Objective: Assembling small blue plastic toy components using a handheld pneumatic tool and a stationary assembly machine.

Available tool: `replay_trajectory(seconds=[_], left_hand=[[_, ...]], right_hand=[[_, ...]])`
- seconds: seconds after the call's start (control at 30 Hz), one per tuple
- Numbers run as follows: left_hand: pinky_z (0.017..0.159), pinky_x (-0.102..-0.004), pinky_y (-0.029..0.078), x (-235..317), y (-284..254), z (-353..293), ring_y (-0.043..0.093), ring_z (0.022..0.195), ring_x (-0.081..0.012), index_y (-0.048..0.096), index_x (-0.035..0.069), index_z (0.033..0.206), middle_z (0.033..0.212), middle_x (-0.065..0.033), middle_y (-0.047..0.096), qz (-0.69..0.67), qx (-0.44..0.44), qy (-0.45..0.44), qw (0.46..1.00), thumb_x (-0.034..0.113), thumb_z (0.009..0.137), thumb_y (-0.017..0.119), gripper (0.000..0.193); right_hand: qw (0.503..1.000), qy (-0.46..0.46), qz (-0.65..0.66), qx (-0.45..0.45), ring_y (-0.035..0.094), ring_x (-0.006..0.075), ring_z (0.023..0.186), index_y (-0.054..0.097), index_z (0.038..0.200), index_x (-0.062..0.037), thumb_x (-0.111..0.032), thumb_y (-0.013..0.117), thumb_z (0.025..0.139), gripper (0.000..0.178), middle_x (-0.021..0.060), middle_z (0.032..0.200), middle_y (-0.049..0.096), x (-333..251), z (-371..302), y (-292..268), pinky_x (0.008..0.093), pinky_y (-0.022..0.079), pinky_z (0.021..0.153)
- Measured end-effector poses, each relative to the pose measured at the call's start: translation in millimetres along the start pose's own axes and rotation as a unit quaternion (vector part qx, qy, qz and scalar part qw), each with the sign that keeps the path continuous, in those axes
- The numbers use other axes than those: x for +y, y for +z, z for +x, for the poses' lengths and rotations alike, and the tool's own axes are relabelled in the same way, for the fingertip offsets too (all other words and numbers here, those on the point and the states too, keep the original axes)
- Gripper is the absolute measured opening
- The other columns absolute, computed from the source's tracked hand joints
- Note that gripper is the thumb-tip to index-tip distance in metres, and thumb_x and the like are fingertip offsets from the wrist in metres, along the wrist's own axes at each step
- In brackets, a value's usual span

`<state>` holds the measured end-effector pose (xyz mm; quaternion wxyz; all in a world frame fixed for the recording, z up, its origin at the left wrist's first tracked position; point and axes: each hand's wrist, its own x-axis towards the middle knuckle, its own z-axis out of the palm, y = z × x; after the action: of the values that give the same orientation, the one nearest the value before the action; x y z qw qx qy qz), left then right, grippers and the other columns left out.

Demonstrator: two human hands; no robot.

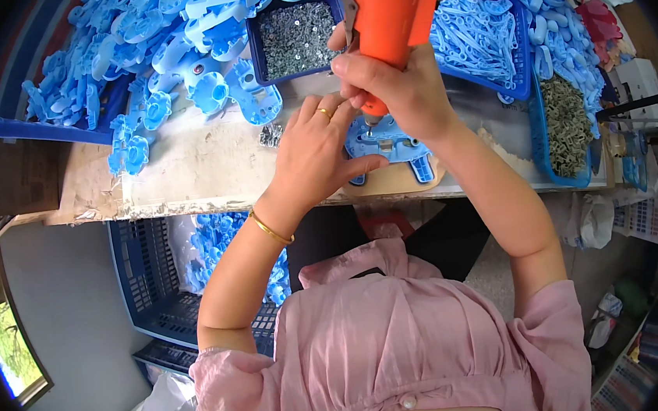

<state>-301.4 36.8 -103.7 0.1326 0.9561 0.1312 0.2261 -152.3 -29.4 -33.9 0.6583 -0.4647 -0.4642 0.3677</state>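
Note:
My right hand [393, 82] grips an orange power screwdriver [391, 8], its tip pressed down onto a blue plastic part [396, 146] lying on a tan wooden block [389, 180] at the bench's front edge. My left hand [317, 156], with a ring and a gold bangle, rests flat on the left side of that blue part, fingers reaching to the driver's tip. A dark blue tray of small metal screws [295, 40] stands just behind the hands.
Heaps of blue plastic parts [175, 54] cover the back left of the bench. Blue trays at the right hold slim blue pieces [475, 36] and metal clips [566, 126]. A blue crate [148, 284] with more blue parts sits under the bench.

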Motion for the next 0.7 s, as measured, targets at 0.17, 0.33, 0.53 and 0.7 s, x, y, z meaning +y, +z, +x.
replay_trajectory(seconds=[0.17,0.33,0.53,0.7], left_hand=[[0.093,-0.0408,0.047,1,10,-7,0.056,0.109,-0.0288,0.055,0.002,0.135,0.127,-0.0106,0.059,-0.009,0.000,-0.020,1.000,0.050,0.069,0.083,0.087],[0.091,-0.0403,0.048,3,12,-8,0.057,0.108,-0.0291,0.055,0.002,0.135,0.126,-0.0108,0.060,-0.011,-0.001,-0.024,1.000,0.047,0.068,0.084,0.085],[0.090,-0.0404,0.049,1,18,-10,0.057,0.108,-0.0305,0.056,0.000,0.132,0.124,-0.0127,0.061,-0.021,0.002,-0.024,0.999,0.045,0.067,0.085,0.085],[0.092,-0.0405,0.049,2,17,-11,0.057,0.109,-0.0309,0.056,-0.002,0.131,0.123,-0.0133,0.062,-0.003,-0.001,-0.026,1.000,0.045,0.067,0.085,0.085]], right_hand=[[1.000,-0.012,-0.011,0.013,0.060,0.0087,0.061,0.061,0.105,-0.0011,-0.018,0.071,0.088,0.026,0.0039,0.075,0.065,11,0,0,0.0239,0.050,0.056],[1.000,-0.002,0.003,0.026,0.061,0.0085,0.062,0.061,0.102,-0.0012,-0.015,0.069,0.089,0.021,0.0032,0.075,0.064,18,-4,1,0.0239,0.050,0.057],[0.995,-0.065,-0.043,0.058,0.062,0.0079,0.063,0.062,0.097,-0.0003,-0.006,0.068,0.088,0.012,0.0031,0.074,0.064,30,-11,5,0.0232,0.050,0.057],[0.985,-0.104,-0.086,0.108,0.062,0.0073,0.063,0.063,0.096,0.0001,-0.005,0.068,0.087,0.011,0.0031,0.073,0.065,37,-11,10,0.0227,0.050,0.057]])
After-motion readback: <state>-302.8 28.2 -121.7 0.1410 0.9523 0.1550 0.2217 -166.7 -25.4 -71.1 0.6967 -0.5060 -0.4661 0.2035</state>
